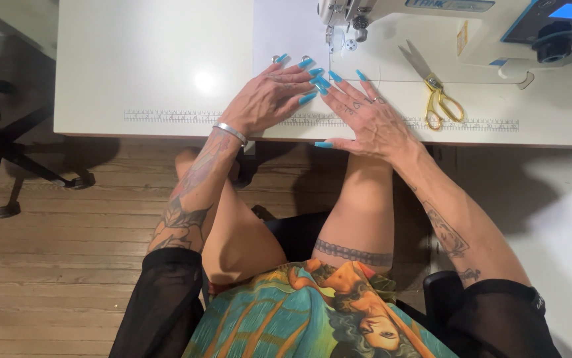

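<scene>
- Our left hand (266, 99) and right hand (369, 113) lie flat, fingers spread, grasping nothing, pressing a white fabric sheet (289, 33) smooth just before the white sewing machine (445, 26).
- Gold-handled scissors (435, 89) rest right of the hands, below the machine.
- The white table (147, 59) carries a printed ruler strip; wooden plank floor (54, 252) beneath.

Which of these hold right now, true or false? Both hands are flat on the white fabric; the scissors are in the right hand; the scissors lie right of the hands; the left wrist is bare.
1. Both hands rest flat on the white fabric. True: the left hand and right hand lie palm down, fingertips meeting.
2. The scissors are in the right hand. False: they lie untouched on the white table.
3. The scissors lie right of the hands. True.
4. The left wrist is bare. False: it wears a silver bangle.
</scene>
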